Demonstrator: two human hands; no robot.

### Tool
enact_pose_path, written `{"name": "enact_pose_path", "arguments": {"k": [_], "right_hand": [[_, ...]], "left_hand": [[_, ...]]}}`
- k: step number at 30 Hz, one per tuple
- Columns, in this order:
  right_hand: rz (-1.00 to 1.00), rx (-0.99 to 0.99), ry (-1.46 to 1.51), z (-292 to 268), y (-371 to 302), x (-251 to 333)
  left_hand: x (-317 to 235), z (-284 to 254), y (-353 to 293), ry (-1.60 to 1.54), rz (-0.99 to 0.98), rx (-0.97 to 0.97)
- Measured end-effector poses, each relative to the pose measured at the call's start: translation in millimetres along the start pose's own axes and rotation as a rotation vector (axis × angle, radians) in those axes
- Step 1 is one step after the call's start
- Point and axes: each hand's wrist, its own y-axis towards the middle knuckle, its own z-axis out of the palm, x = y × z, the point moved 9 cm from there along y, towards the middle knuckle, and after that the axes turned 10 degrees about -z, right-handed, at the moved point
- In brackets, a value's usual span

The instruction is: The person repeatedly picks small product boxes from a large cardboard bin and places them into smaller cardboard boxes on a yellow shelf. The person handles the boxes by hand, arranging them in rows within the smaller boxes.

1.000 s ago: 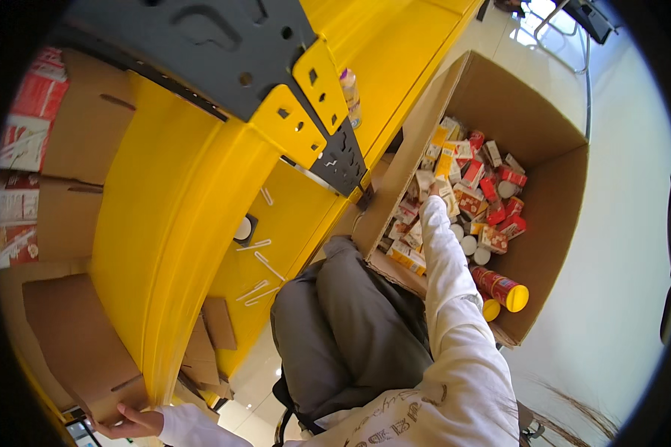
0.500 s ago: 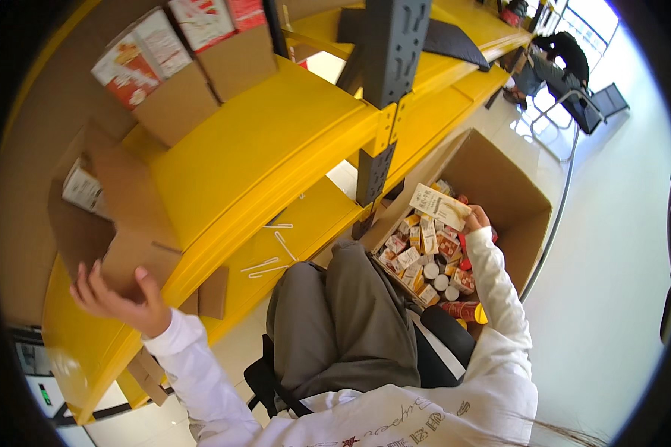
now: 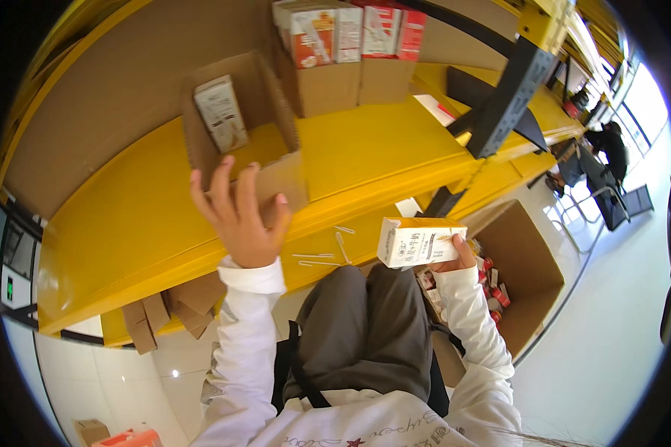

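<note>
One white carton (image 3: 406, 249): sat right of centre, its right end pinched by the right hand (image 3: 458, 257).
Left hand (image 3: 247, 223): was spread over the bin's near edge; contact unclear.
Bin (image 3: 287, 179): stood upper left, open-topped, with room right of its single upright box (image 3: 222, 112).
Yellow shelf (image 3: 365, 149): stretched between bin and dark post (image 3: 511, 100), upper right.

Right hand (image 3: 461, 257) partly hidden, orange object (image 3: 133, 439) cropped
</note>
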Motion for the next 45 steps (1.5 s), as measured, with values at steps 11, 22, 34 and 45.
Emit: {"name": "enact_pose_path", "arguments": {"k": [11, 22, 34, 45], "right_hand": [[0.462, 0.164, 0.829, 92, -64, -130], [-0.037, 0.687, -0.177, 158, -48, -88], [-0.558, 0.754, -0.478, 370, 51, 17], [-0.716, 0.996, -1.239, 377, 68, -54]], "left_hand": [[6, 1, -2, -0.044, -0.040, 0.011], [12, -7, -1, -0.037, -0.047, 0.030], [9, -5, 0, -0.066, -0.075, 0.056], [11, -4, -3, -0.088, -0.096, 0.026]]}}
